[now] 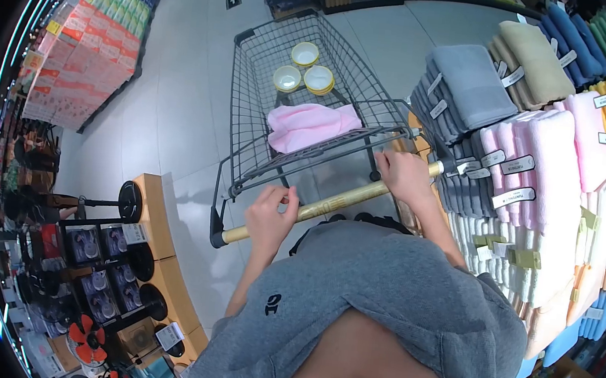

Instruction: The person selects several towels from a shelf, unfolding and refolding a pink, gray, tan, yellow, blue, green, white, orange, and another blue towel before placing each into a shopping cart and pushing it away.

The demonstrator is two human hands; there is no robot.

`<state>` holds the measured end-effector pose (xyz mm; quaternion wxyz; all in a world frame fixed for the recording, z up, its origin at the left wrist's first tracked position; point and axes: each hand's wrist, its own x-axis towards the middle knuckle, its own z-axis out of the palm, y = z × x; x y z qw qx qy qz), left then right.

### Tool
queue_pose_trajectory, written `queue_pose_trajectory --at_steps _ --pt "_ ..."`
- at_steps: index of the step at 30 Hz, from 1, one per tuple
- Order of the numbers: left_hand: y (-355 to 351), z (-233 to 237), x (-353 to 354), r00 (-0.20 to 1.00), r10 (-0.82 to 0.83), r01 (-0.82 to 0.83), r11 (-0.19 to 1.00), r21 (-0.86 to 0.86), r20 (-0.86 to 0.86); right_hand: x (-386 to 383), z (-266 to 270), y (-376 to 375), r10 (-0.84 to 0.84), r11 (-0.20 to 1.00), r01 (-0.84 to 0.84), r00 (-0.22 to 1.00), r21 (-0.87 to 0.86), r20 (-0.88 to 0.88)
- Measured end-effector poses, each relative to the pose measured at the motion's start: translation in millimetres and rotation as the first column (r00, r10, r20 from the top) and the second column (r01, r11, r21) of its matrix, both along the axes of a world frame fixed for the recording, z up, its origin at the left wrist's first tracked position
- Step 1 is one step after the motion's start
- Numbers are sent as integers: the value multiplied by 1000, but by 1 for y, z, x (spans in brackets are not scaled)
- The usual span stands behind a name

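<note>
Ahead of the left hand (271, 215) and right hand (403, 176), I view a wire cart (244, 37); both curl over its handle (338, 201), though I cannot tell whether they grasp it; beyond lie a pink cloth (309, 127) and, farther, white bowls (319, 78).

Shop, household goods displayed for sale. Folded towels (473, 81) stacked by colour, printed labels (514, 197) attached. Coloured packs (95, 56) piled in tall block across aisle. Orange-bladed fan (86, 338) set out near wooden display stand (157, 210), white cards (170, 336) mounted along it. Wire shopping cart (331, 205) wheeled on pale tiled floor (187, 96), dark square marker (233, 0) fixed there.
</note>
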<state>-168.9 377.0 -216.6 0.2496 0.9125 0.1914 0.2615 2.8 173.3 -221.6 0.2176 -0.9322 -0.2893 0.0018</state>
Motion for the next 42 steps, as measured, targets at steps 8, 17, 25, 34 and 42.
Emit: queue_pose_trajectory --at_steps 8,17,25,34,42 --pt "45 -8 22 994 -111 111 993 -28 0 15 0 32 -44 999 44 999 0 -29" --pt "87 -3 57 978 -167 146 976 -162 -125 49 -6 64 -3 1000 4 996 10 -87" --pt "113 3 106 952 -127 64 972 -225 -278 96 7 88 94 990 -119 959 -79 -268" --pt "138 11 173 910 -61 -48 967 -251 -410 172 9 114 214 954 -293 811 -60 -544" --pt "176 2 219 886 -128 12 967 -254 -445 198 -2 140 95 994 -105 960 -27 -264"
